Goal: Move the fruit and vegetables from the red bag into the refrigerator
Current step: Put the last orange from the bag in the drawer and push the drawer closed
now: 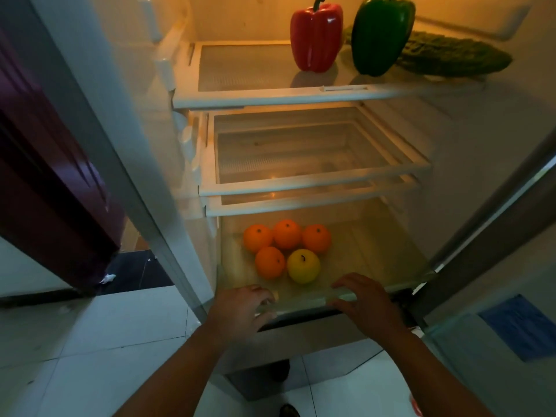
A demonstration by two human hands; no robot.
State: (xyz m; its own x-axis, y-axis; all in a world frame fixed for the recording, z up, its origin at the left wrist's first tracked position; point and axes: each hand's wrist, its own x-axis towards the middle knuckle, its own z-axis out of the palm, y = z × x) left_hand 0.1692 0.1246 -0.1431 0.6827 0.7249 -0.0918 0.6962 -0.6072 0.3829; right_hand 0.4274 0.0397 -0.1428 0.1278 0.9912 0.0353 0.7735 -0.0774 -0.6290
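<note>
The refrigerator stands open in front of me. Its clear bottom drawer [376, 254] is pulled out and holds several oranges [287, 234] and a yellow apple [303, 266]. My left hand [240, 308] grips the drawer's front rim at the left, fingers curled over it. My right hand [365, 305] grips the same rim at the right. On the top shelf [246, 96] stand a red bell pepper [316, 36] and a green bell pepper [380, 34], with a bitter gourd [451, 54] lying behind them. The red bag is out of view.
Two bare glass shelves [301, 179] sit between the top shelf and the drawer. The fridge door [496, 311] stands open at the right. A dark purple cabinet [45, 176] is at the left. White floor tiles [90, 341] lie below.
</note>
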